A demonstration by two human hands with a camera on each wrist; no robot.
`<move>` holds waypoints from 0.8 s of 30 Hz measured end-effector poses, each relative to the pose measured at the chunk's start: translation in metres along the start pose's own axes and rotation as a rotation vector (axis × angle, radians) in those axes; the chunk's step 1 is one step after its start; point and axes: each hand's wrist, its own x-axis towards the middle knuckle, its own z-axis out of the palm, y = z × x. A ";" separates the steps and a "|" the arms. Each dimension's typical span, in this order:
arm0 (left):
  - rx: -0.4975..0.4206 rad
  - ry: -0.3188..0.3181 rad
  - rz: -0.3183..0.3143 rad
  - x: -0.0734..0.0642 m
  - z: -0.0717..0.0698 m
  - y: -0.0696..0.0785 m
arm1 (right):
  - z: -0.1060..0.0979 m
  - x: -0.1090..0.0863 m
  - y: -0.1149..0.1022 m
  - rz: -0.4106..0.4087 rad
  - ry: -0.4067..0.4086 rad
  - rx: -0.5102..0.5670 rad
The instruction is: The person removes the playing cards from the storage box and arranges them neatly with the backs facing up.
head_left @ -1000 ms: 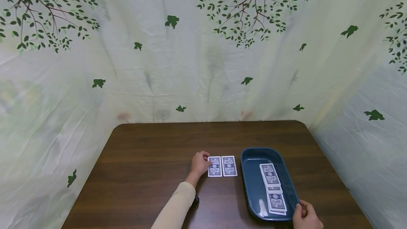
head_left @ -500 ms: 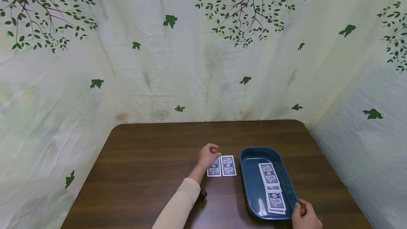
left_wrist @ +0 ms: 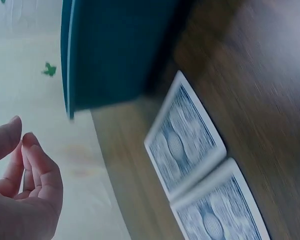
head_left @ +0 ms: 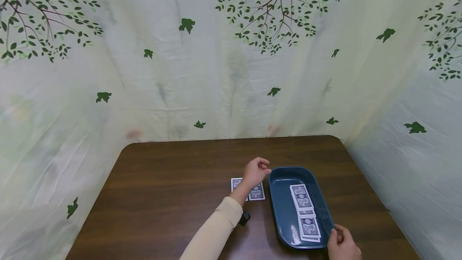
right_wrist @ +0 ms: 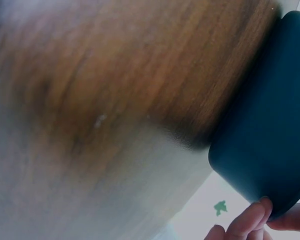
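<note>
Cards (head_left: 257, 192) lie side by side on the bench (head_left: 162, 196) at lower centre, partly hidden by the left hand (head_left: 255, 172), whose loosely curled grip holds nothing. At lower right, the right hand (head_left: 344, 244) pinches the blue tray (head_left: 284, 196) in a closed grip; overlapping cards (head_left: 302, 198) lie inside.

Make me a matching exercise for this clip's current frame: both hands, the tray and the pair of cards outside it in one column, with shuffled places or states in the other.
Column one
1. left hand
2. tray
3. right hand
4. pair of cards

Column two
A. grips a rim near a corner
B. side by side on the table, patterned backs up
C. raised, holding nothing
D. contains overlapping cards

Pairs: 1-C, 2-D, 3-A, 4-B
</note>
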 end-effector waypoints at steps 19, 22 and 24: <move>-0.005 -0.211 0.084 -0.009 0.078 0.011 | 0.000 0.005 0.005 -0.023 0.019 0.002; -0.003 -0.212 0.077 -0.009 0.083 0.003 | 0.003 0.003 0.004 -0.029 0.024 0.003; -0.003 -0.211 0.078 -0.008 0.086 -0.002 | 0.005 0.002 0.004 -0.037 0.031 0.004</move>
